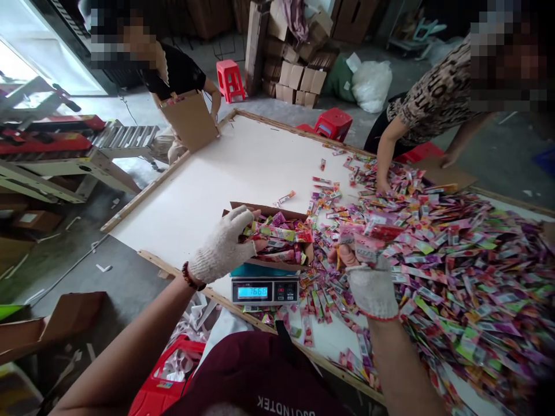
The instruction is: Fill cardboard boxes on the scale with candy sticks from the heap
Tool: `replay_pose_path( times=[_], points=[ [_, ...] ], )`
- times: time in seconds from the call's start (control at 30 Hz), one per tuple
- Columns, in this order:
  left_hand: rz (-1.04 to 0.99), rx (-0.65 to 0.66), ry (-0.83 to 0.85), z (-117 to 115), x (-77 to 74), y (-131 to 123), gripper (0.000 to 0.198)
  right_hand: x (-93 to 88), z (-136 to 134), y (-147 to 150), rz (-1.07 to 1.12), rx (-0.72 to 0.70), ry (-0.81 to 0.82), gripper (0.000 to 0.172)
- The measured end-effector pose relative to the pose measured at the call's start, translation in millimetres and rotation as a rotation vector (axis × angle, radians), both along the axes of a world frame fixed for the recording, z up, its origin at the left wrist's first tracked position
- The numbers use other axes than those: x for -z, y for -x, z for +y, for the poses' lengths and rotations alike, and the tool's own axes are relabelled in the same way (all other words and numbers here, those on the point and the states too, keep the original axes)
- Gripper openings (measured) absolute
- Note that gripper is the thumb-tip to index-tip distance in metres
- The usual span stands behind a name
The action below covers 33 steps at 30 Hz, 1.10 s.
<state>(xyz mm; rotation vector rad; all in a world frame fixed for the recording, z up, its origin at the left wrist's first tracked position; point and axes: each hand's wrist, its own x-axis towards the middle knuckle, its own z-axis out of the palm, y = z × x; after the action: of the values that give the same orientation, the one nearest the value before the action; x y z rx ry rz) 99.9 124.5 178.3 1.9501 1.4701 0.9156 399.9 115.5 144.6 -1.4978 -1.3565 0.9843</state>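
A cardboard box (309, 255) filled with colourful stick packets (284, 234) sits on a digital scale (265, 290) with a lit blue display. My left hand (229, 240), in a white knit glove with bare fingertips, lies over the box's left side. Its fingers are apart at the packets, and I see nothing gripped in them. To the right of the box, my gloved right hand (368, 283) is closed around several packets (368, 245), raised over the large loose pile (459, 277). Slight blur hides the exact number held.
The white table (182, 196) has a raised wooden rim. Across it, one person holds a cardboard box (191, 121); another person's hand (384, 188) reaches into the pile. A roller conveyor (125, 136) stands left, red stools (333, 123) beyond the table, a red basket (150, 390) below.
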Motion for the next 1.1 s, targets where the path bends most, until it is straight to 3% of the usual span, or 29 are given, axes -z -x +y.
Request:
replay_pose_path(
  times=[0.1,0.17,0.23,0.37,0.5,0.67,0.8,1.1],
  points=[
    [-0.325,0.072,0.124,-8,-17.5,-16,0.053,-11.6,-7,16,0.007,-0.106,0.07,0.032],
    [-0.518,0.164,0.175,-11,-25.4,-36,0.065,-20.8,-8,32,-0.004,-0.243,0.028,0.023],
    [-0.611,0.187,0.173,-11,-29.6,-53,0.059,-29.3,-7,44,-0.036,-0.361,-0.016,0.017],
    [-0.612,0.062,0.146,-9,-30.8,-68,0.026,-41.0,-5,52,-0.076,-0.374,-0.02,0.023],
    [-0.612,0.035,0.2,-9,-28.3,-65,0.027,-42.5,-8,49,-0.136,-0.31,-0.119,0.039],
    [-0.624,0.173,0.202,-8,-17.6,-62,0.039,-36.2,-10,47,-0.161,-0.278,-0.122,0.032],
    [-0.549,0.174,0.171,-7,-8.8,-63,0.045,-34.9,-9,46,-0.141,-0.281,-0.115,0.031],
    [-0.506,0.171,0.206,0,-19.2,-62,0.03,-31.1,-6,40,-0.12,-0.219,-0.051,0.028]
  ],
)
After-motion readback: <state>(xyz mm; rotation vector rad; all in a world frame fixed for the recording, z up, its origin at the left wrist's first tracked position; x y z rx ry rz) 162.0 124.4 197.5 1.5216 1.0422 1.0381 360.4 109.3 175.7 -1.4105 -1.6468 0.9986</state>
